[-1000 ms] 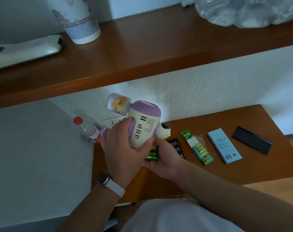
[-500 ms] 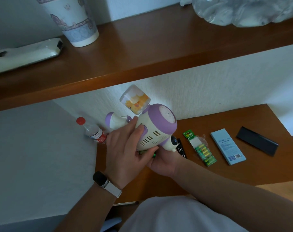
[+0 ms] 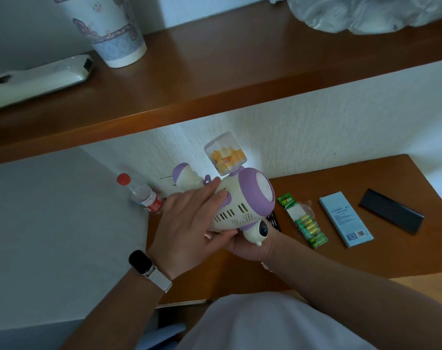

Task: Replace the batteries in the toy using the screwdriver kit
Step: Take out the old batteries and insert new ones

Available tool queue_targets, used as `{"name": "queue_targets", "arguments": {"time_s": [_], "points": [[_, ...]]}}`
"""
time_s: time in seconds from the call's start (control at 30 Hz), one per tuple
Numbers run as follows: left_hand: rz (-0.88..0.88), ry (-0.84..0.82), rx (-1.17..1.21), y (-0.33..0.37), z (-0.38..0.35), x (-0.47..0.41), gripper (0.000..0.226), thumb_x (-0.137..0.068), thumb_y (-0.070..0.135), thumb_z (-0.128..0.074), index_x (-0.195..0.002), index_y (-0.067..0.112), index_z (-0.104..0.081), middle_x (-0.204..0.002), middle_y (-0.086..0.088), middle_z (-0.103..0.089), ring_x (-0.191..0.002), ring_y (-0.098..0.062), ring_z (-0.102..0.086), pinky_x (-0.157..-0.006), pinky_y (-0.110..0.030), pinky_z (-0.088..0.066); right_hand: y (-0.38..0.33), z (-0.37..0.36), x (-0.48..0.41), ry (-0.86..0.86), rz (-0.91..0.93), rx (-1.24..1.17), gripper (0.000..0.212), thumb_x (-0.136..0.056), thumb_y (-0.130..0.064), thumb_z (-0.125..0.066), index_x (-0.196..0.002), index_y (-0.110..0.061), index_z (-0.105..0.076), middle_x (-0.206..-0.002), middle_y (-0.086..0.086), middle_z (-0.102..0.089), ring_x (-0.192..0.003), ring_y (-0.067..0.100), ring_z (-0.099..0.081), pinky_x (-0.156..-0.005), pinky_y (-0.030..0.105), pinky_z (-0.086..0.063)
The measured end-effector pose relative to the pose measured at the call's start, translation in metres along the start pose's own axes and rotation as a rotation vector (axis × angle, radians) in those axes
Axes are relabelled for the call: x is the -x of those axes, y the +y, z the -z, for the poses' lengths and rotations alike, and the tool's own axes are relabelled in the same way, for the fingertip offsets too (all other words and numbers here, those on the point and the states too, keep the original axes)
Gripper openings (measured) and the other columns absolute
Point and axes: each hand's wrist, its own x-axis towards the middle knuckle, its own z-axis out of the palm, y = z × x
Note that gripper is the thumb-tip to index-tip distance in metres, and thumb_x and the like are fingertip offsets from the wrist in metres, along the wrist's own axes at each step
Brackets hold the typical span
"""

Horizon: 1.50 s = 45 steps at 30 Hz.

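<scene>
A cream and purple toy (image 3: 242, 205) with a clear bottle of yellow liquid on top is held above the wooden desk (image 3: 366, 258). My left hand (image 3: 189, 223) lies over its side, fingers across the body and thumb under it. My right hand (image 3: 250, 246) cups the toy from below, mostly hidden by it. A green pack of batteries (image 3: 304, 221) lies on the desk to the right. The black screwdriver bit tray (image 3: 274, 221) shows just behind the toy. A light blue kit box (image 3: 346, 218) and a black lid (image 3: 391, 214) lie further right.
A small bottle with a red cap (image 3: 141, 194) lies at the desk's left edge beside a grey surface (image 3: 50, 236). A wooden shelf (image 3: 214, 79) overhangs the desk, bearing a paper cup (image 3: 108, 26), a white remote (image 3: 38, 79) and a plastic bag (image 3: 366, 11).
The toy has been turned in both hands: its clear bottle swung up and to the right, and its purple end now faces right. The loose batteries under it are hidden now.
</scene>
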Motion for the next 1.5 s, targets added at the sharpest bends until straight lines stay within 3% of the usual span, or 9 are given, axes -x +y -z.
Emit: {"name": "queue_targets", "arguments": {"time_s": [0.17, 0.3, 0.5, 0.6, 0.77, 0.97, 1.2, 1.37, 1.5], "points": [[0.014, -0.075, 0.046, 0.003, -0.002, -0.004, 0.075, -0.08, 0.056, -0.067, -0.14, 0.019, -0.04, -0.143, -0.008, -0.056, -0.123, -0.026, -0.055, -0.093, -0.048, -0.048, 0.0, 0.01, 0.004, -0.014, -0.075, -0.09, 0.027, -0.095, -0.011, -0.052, -0.113, 0.003, -0.067, -0.111, 0.024, -0.069, -0.097, 0.042, -0.069, -0.072, 0.049, -0.059], [0.008, -0.135, 0.093, -0.007, 0.001, -0.01, 0.079, -0.078, 0.062, -0.069, -0.14, 0.021, -0.04, -0.14, -0.006, -0.057, -0.128, -0.024, -0.054, -0.098, -0.051, -0.045, -0.001, 0.011, 0.003, 0.066, -0.019, -0.013, 0.027, -0.092, -0.017, -0.055, -0.105, 0.0, -0.072, -0.109, 0.019, -0.071, -0.089, 0.035, -0.07, -0.064, 0.038, -0.058], [0.077, -0.066, 0.204, -0.01, -0.002, -0.012, 0.074, -0.068, 0.062, -0.073, -0.121, 0.02, -0.045, -0.118, -0.004, -0.063, -0.12, -0.018, -0.054, -0.117, -0.056, -0.025, -0.004, 0.005, 0.009, 0.062, -0.036, 0.082, 0.039, -0.096, -0.023, -0.042, -0.098, 0.0, -0.074, -0.104, 0.021, -0.071, -0.082, 0.035, -0.072, -0.062, 0.043, -0.062], [0.242, -0.001, 0.39, -0.004, -0.006, -0.01, 0.072, -0.065, 0.057, -0.078, -0.117, 0.021, -0.044, -0.11, 0.012, -0.05, -0.106, -0.013, -0.054, -0.101, -0.062, -0.042, -0.004, 0.0, 0.012, 0.047, -0.038, 0.201, 0.036, -0.093, -0.027, -0.047, -0.107, -0.009, -0.075, -0.114, 0.017, -0.07, -0.097, 0.032, -0.071, -0.075, 0.045, -0.062], [0.595, 0.08, 0.686, -0.003, -0.006, -0.006, 0.068, -0.06, 0.052, -0.08, -0.112, 0.042, -0.037, -0.111, 0.029, -0.053, -0.102, -0.001, -0.062, -0.07, -0.026, -0.06, -0.003, -0.008, 0.013, 0.129, -0.091, 0.298, 0.037, -0.102, -0.024, -0.047, -0.133, -0.01, -0.059, -0.134, 0.019, -0.061, -0.114, 0.034, -0.063, -0.092, 0.047, -0.055], [0.809, 0.162, 0.926, -0.005, -0.007, -0.005, 0.064, -0.064, 0.045, -0.085, -0.109, 0.037, -0.039, -0.114, -0.002, -0.06, -0.096, -0.011, -0.07, -0.065, -0.023, -0.059, -0.004, -0.015, 0.017, 0.198, -0.075, 0.314, 0.038, -0.1, -0.019, -0.05, -0.133, -0.002, -0.057, -0.133, 0.024, -0.06, -0.117, 0.035, -0.062, -0.092, 0.044, -0.057], [0.874, 0.154, 0.928, 0.004, -0.006, -0.014, 0.062, -0.069, 0.018, -0.083, -0.108, 0.031, -0.037, -0.109, 0.003, -0.06, -0.089, 0.001, -0.07, -0.061, -0.018, -0.057, 0.002, -0.02, 0.017, 0.373, 0.123, 0.372, 0.028, -0.099, -0.023, -0.054, -0.116, -0.006, -0.068, -0.116, 0.02, -0.07, -0.103, 0.033, -0.069, -0.072, 0.04, -0.06], [0.901, 0.229, 0.817, 0.014, -0.013, -0.019, 0.072, -0.063, 0.034, -0.083, -0.117, 0.022, -0.036, -0.109, 0.011, -0.058, -0.092, 0.003, -0.068, -0.062, -0.018, -0.058, -0.001, -0.021, 0.015, 0.447, 0.284, 0.433, 0.024, -0.1, -0.021, -0.05, -0.098, -0.011, -0.071, -0.095, 0.011, -0.075, -0.093, 0.027, -0.07, -0.078, 0.041, -0.061], [0.889, 0.236, 0.762, 0.012, -0.017, -0.024, 0.069, -0.069, 0.021, -0.088, -0.115, 0.025, -0.037, -0.108, 0.015, -0.056, -0.092, 0.004, -0.067, -0.062, -0.018, -0.058, -0.003, -0.02, 0.017, 0.434, 0.293, 0.363, 0.023, -0.099, -0.019, -0.052, -0.103, -0.006, -0.07, -0.102, 0.016, -0.073, -0.096, 0.029, -0.069, -0.082, 0.042, -0.059]]}}
